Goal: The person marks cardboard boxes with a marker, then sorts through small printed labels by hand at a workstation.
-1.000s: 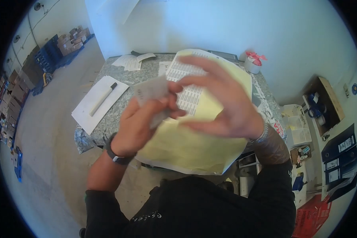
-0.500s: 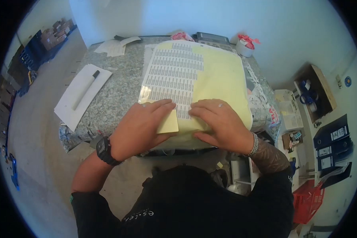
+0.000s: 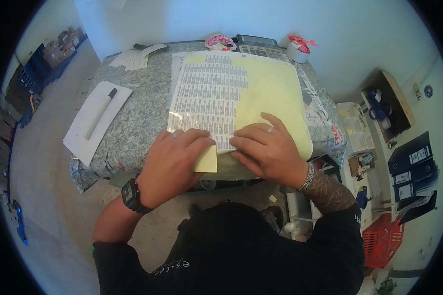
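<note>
A large label sheet [image 3: 273,91] covers the middle of the table, with rows of printed white labels on its left and bare yellow backing on its right. My left hand [image 3: 177,162] is closed at its near edge, holding a small yellow paper piece [image 3: 207,161] between thumb and fingers. Opposite it, my right hand [image 3: 270,150] has its fingers bent, with thumb and index fingertip at the end of the lowest label column. Both hands' fingertips meet the sheet on either side of that column. The sheet's near edge is partly hidden by the hands.
A marker [image 3: 100,115] lies on white paper [image 3: 79,132] at the left. At the back are paper scraps [image 3: 135,59], a red-and-white tape roll [image 3: 220,42], a calculator [image 3: 258,46] and a white pot [image 3: 299,52]. Binders [image 3: 412,164] and a red basket [image 3: 383,241] stand right.
The right hand's fingers have shifted slightly at the labels, and one finger is now raised. The yellow piece in my left hand sits a little lower. The whole view has shifted slightly.
</note>
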Tool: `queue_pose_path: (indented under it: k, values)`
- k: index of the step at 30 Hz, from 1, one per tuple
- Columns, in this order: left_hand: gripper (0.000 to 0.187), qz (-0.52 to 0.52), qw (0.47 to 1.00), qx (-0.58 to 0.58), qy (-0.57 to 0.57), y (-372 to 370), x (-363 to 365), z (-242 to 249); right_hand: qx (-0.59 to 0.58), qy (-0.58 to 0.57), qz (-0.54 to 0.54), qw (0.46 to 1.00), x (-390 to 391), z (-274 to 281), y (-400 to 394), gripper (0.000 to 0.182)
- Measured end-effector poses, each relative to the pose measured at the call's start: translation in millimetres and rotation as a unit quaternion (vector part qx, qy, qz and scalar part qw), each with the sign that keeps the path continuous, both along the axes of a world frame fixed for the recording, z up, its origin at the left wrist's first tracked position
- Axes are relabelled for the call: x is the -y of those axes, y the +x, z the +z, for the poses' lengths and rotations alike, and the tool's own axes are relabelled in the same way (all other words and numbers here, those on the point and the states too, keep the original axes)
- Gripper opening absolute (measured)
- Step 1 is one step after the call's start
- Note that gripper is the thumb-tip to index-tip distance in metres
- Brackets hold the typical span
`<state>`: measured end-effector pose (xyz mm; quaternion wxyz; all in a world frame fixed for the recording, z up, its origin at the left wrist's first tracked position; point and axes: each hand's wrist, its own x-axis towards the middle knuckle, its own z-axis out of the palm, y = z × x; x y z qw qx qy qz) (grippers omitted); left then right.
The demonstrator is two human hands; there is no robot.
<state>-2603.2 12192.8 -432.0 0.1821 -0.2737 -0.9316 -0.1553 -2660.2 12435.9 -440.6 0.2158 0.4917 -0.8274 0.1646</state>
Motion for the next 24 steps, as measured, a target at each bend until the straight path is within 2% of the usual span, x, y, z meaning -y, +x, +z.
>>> queue_pose_path:
  k: [7, 13, 16, 18, 19, 21, 22, 23, 24]
  values:
    - [0.045, 0.007, 1.0, 0.01, -0.008, -2.6, 2.5, 3.2, 0.004, -0.021, -0.01, 1.0, 2.8, 2.0, 0.7, 0.02]
    - [0.045, 0.015, 0.999, 0.026, -0.014, -3.3, 2.6, 7.1, 0.102, -0.057, -0.015, 0.993, 2.6, 7.2, -2.8, 0.011]
    - [0.046, 0.02, 0.999, 0.035, -0.013, -4.5, 3.5, 8.1, 0.122, -0.097, -0.039, 0.987, 5.3, 7.7, -7.5, 0.01]
    - [0.047, -0.007, 1.0, 0.018, 0.006, -8.3, 6.7, 7.0, 0.249, -0.239, -0.048, 0.937, 7.2, 9.7, -10.2, 0.008]
    - [0.047, -0.006, 1.0, 0.016, 0.005, -12.1, 9.3, 5.8, 0.247, -0.24, -0.047, 0.938, 8.2, 10.8, -11.3, 0.008]
    - [0.045, -0.037, 0.995, 0.022, 0.089, -19.9, 14.1, 5.3, 0.128, -0.3, -0.034, 0.945, 9.9, 14.7, -14.6, 0.007]
    - [0.045, -0.035, 0.995, 0.017, 0.088, -17.6, 14.5, 9.2, 0.124, -0.301, -0.03, 0.945, 10.3, 17.9, -13.2, 0.007]
    - [0.045, -0.044, 0.943, 0.154, 0.293, -11.7, 15.5, 15.2, 0.07, -0.303, -0.035, 0.95, 11.5, 21.6, -7.9, 0.007]
    - [0.047, -0.049, 0.83, 0.281, 0.48, -4.9, 17.3, 21.3, 0.019, -0.306, -0.038, 0.951, 13.6, 24.1, -2.0, 0.007]
